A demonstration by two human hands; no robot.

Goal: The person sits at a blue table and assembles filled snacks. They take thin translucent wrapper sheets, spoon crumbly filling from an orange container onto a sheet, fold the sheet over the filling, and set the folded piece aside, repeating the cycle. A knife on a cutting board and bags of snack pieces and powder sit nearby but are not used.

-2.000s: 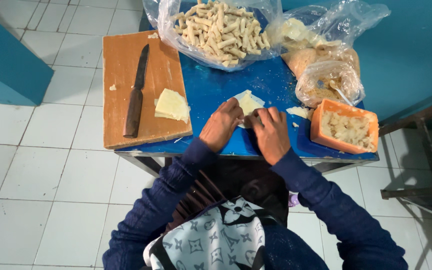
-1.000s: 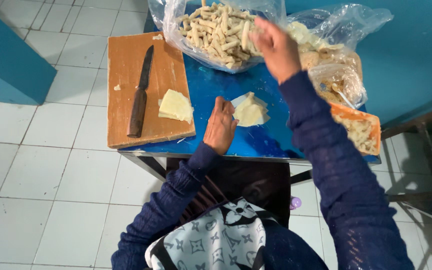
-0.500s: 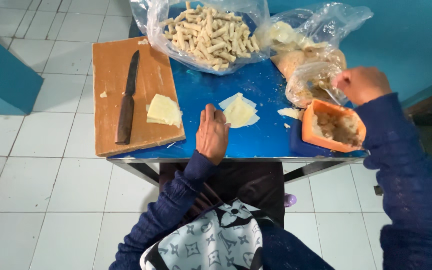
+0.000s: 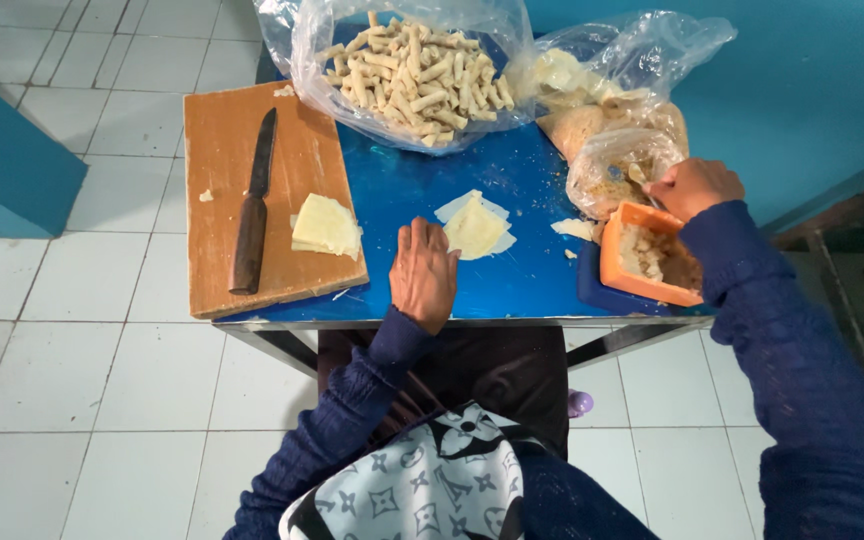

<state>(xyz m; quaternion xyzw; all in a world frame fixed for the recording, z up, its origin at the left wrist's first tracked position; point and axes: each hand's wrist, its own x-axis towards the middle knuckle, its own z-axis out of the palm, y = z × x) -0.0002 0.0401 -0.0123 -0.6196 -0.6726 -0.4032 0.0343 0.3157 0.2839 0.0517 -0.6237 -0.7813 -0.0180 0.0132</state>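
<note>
- Resting flat on the blue table [image 4: 392, 190], the left hand [image 4: 424, 272] lies palm down with its fingers stretched out and nothing in its grasp; its fingertips come just beside the pale square wrappers [image 4: 474, 226] spread on the tabletop.
- The right hand [image 4: 694, 186] hovers at the far rim of the orange tub [image 4: 644, 258], fingers curled in (whether they pinch anything I cannot tell, since the fingertips are turned away from the camera).
- That tub sits at the right end of the table, near the front edge, and holds a lumpy pale filling.
- Just behind the right hand is a small clear bag [image 4: 612, 165] with crumbs inside, and behind that a larger crumpled bag [image 4: 632, 60] of pale and tan contents.
- At the back of the table an open plastic bag [image 4: 412, 70] is heaped with short, beige rolled sticks.
- A wooden cutting board [image 4: 220, 160] covers the left end; on it lie a dark-handled knife [image 4: 252, 205], blade pointing away, and a stack of wrappers [image 4: 326, 224] near the board's right edge.
- A small scrap of wrapper [image 4: 574, 228] lies between the spread wrappers and the tub.
</note>
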